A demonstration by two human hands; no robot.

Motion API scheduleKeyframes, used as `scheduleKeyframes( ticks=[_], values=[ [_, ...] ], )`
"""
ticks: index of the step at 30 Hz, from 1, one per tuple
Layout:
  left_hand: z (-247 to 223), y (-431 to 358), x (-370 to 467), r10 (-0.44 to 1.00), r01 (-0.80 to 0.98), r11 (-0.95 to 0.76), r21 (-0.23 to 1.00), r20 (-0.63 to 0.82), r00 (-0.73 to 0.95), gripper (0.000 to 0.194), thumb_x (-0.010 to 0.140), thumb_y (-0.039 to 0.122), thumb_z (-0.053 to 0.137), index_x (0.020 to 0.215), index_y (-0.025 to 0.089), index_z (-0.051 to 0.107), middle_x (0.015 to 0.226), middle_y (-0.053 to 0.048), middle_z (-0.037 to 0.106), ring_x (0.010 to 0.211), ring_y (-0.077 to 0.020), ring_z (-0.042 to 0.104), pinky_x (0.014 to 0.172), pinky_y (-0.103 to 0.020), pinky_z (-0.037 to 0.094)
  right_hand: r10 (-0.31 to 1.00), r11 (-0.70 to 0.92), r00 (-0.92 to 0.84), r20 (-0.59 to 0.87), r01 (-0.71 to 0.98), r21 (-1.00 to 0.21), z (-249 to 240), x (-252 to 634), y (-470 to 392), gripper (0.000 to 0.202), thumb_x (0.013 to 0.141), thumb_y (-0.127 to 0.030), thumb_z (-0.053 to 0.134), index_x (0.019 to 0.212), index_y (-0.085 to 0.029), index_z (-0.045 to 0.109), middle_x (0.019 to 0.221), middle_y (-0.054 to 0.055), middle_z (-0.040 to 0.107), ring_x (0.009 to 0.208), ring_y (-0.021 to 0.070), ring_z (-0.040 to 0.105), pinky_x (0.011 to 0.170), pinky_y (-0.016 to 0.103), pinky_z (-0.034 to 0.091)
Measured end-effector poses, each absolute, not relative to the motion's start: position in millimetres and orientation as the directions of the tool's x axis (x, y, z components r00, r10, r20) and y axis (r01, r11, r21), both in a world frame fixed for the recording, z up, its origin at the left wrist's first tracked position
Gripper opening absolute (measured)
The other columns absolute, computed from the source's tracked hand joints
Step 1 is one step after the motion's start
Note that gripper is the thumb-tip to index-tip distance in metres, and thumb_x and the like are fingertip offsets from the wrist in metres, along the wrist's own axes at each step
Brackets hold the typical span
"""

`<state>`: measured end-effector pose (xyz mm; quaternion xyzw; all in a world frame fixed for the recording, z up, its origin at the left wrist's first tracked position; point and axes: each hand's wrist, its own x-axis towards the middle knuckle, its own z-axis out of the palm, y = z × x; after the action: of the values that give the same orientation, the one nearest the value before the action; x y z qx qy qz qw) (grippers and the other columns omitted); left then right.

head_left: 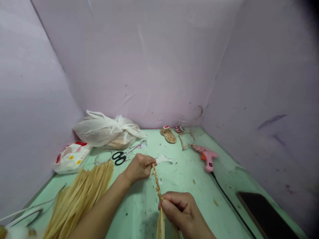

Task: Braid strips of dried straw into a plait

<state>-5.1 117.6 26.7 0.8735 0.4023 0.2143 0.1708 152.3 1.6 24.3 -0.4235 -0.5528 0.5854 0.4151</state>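
Note:
A thin straw-coloured braid (157,181) stretches between my two hands above the green tabletop. My left hand (141,167) is closed around its far end. Lower down, my right hand (180,209) pinches the braid between thumb and fingers, and loose flat strands (160,224) hang from there toward me. To the left of my left forearm lies a thick bundle of dried fibre strips (82,192). Black-handled scissors (121,156) rest just beyond my left hand.
A tied white plastic bag (107,131), a wipes packet (72,157) and a coiled white cord (103,156) sit back left. A small woven sandal (168,134) lies at the back. On the right are a pink glue gun (206,156), its black cable and a phone (266,215).

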Motion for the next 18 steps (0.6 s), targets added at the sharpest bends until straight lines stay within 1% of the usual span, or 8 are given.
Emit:
scheduleKeyframes(
  ticks=[3,6,8,10,12,15,16,18],
  values=[
    [29,134,-5,0.784,0.658,-0.608,0.445,0.203,0.587,0.028,0.073,0.011,0.042,0.076,0.017,0.069,0.069,-0.004,0.068,0.063,-0.0117,0.059,0.062,-0.019,0.04,0.957,-0.108,-0.269,-0.11,0.021,-0.994,24,155,17,0.039,0.071,-0.05,0.051,0.051,-0.017,0.043,0.048,-0.005,0.028,0.045,0.0073,0.022,0.043,0.023,0.016],
    [32,157,-7,0.805,0.713,-0.579,0.395,0.137,0.578,0.026,0.068,0.01,0.044,0.069,0.016,0.07,0.062,-0.004,0.066,0.059,-0.0133,0.057,0.057,-0.021,0.038,0.937,-0.257,-0.214,-0.277,0.115,-0.96,19,167,46,0.032,0.061,-0.042,0.06,0.046,-0.017,0.047,0.041,-0.007,0.029,0.041,0.0062,0.02,0.042,0.023,0.012],
    [36,171,-6,0.815,0.743,-0.565,0.359,0.099,0.571,0.022,0.065,0.012,0.047,0.065,0.016,0.069,0.058,-0.004,0.065,0.056,-0.0141,0.055,0.054,-0.022,0.035,0.93,-0.315,-0.161,-0.331,0.118,-0.942,18,175,65,0.028,0.056,-0.035,0.064,0.043,-0.016,0.048,0.039,-0.008,0.029,0.04,0.0055,0.019,0.042,0.023,0.012],
    [41,180,-2,0.824,0.767,-0.553,0.325,0.081,0.561,0.02,0.066,0.014,0.048,0.062,0.016,0.068,0.056,-0.005,0.064,0.055,-0.0148,0.054,0.053,-0.022,0.033,0.933,-0.324,-0.131,-0.335,0.101,-0.941,19,180,80,0.028,0.058,-0.034,0.064,0.044,-0.016,0.049,0.038,-0.007,0.032,0.039,0.0056,0.022,0.042,0.022,0.015],
    [45,186,4,0.838,0.791,-0.537,0.292,0.075,0.541,0.021,0.068,0.015,0.048,0.06,0.016,0.067,0.055,-0.006,0.063,0.056,-0.0158,0.055,0.053,-0.024,0.033,0.944,-0.309,-0.109,-0.312,0.044,-0.95,23,179,89,0.028,0.064,-0.04,0.059,0.052,-0.015,0.055,0.043,-0.005,0.043,0.041,0.0069,0.032,0.043,0.021,0.023],
    [47,191,14,0.858,0.824,-0.508,0.251,0.069,0.508,0.021,0.067,0.012,0.047,0.06,0.017,0.066,0.06,-0.008,0.064,0.061,-0.0179,0.057,0.056,-0.025,0.033,0.944,-0.326,-0.081,-0.319,-0.115,-0.938,31,170,101,0.029,0.07,-0.042,0.056,0.067,-0.014,0.06,0.06,0.002,0.059,0.051,0.0099,0.049,0.051,0.021,0.035],
    [47,192,18,0.863,0.832,-0.5,0.241,0.066,0.5,0.021,0.066,0.011,0.047,0.062,0.017,0.067,0.062,-0.009,0.065,0.064,-0.0187,0.058,0.057,-0.026,0.034,0.938,-0.347,-0.079,-0.338,-0.166,-0.923,32,166,106,0.026,0.069,-0.039,0.058,0.07,-0.013,0.06,0.061,0.003,0.061,0.052,0.0106,0.052,0.052,0.022,0.038],
    [46,197,22,0.87,0.841,-0.49,0.229,0.059,0.49,0.022,0.066,0.011,0.047,0.066,0.018,0.068,0.067,-0.009,0.066,0.068,-0.0199,0.06,0.059,-0.026,0.035,0.927,-0.374,-0.07,-0.368,-0.223,-0.9,33,161,117,0.019,0.066,-0.031,0.062,0.068,-0.012,0.059,0.055,0.002,0.058,0.047,0.0098,0.05,0.049,0.022,0.039]
  ],
)
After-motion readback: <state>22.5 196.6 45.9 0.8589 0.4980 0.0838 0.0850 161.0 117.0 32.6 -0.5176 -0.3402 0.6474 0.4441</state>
